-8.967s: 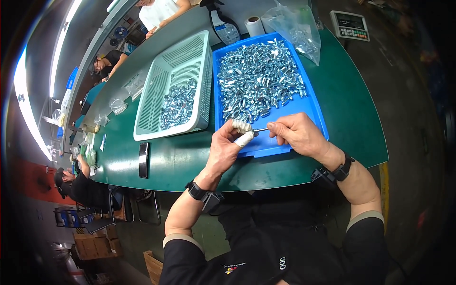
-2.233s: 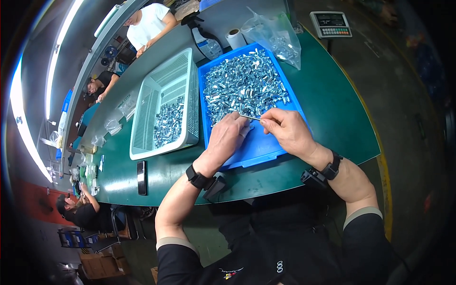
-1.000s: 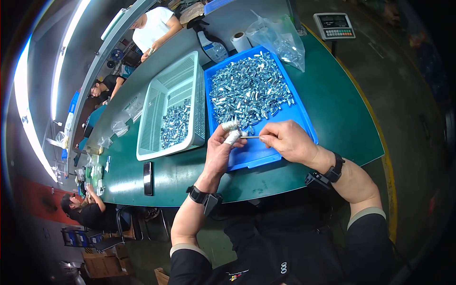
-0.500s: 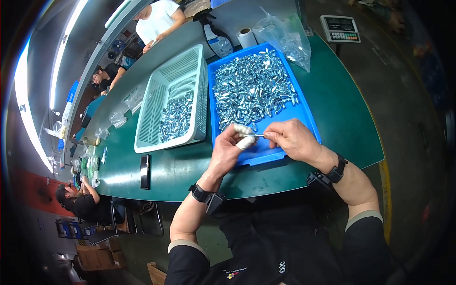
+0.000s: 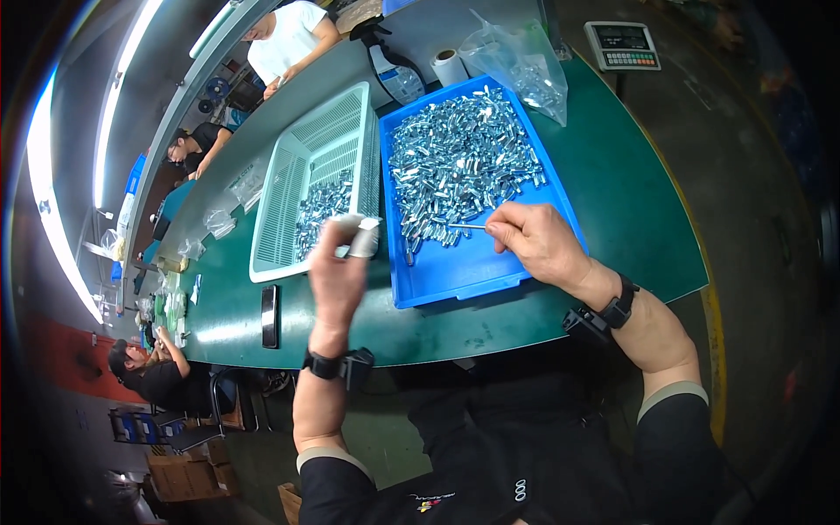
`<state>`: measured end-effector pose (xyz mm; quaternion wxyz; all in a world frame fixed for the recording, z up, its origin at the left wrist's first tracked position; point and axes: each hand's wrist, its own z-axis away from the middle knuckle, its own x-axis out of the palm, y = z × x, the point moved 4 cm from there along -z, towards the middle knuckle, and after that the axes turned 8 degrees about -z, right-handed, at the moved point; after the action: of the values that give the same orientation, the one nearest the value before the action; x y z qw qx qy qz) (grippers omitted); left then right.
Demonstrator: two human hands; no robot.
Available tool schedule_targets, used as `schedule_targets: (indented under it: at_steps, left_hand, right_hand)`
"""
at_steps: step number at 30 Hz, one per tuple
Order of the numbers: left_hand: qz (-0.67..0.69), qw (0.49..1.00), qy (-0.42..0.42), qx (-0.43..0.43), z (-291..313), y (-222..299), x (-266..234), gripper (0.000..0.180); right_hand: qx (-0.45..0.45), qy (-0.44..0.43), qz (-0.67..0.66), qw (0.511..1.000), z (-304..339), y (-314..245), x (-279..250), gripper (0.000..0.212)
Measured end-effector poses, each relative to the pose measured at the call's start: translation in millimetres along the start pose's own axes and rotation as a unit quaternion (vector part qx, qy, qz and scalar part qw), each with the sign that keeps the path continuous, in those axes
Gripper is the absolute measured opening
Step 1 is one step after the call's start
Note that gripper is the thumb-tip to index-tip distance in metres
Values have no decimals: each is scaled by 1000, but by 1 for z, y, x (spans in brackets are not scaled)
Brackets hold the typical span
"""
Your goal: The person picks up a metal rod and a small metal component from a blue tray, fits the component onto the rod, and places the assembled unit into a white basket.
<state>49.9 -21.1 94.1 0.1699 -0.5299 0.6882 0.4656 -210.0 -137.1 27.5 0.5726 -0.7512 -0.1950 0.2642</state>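
My right hand (image 5: 541,247) pinches a thin metal rod (image 5: 468,227) that points left above the blue tray (image 5: 446,278). Small shiny metal parts (image 5: 464,157) lie heaped over the tray's far and middle area. My left hand (image 5: 338,276), smeared by motion, is over the near right corner of the pale green slotted basket (image 5: 278,201). White coverings wrap some of its fingertips; whether it holds anything cannot be made out. A smaller heap of similar metal parts (image 5: 322,208) lies in the basket.
A black phone (image 5: 270,317) lies on the green table (image 5: 420,337) left of my left forearm. Behind the tray stand a spray bottle (image 5: 395,74), a white roll (image 5: 449,66) and a clear bag of parts (image 5: 529,74). A scale display (image 5: 622,45) stands at the right. Other people sit across and to the left.
My left hand has moved left from the rod's tip to the basket's near corner. My right hand keeps the rod and has shifted slightly up and left.
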Motion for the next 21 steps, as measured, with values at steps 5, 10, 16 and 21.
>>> schedule_targets:
  at_steps: [5, 10, 16, 21]
  left_hand:
    - [-242, 960, 85, 114, -22, 0, -21, 21]
    - [-174, 963, -121, 164, -2, 28, 77, 25]
    - [-192, 939, -174, 228, -6, 32, 120, 21]
    - [-90, 970, -161, 160, 1, 37, 103, 16]
  right_hand:
    - [-20, 29, -24, 999, -2, 0, 1, 22]
    - [-5, 27, -11, 1000, -2, 2, 2, 22]
    - [-19, 44, 52, 998, -3, 7, 0, 20]
    - [-68, 84, 127, 986, -2, 10, -5, 19]
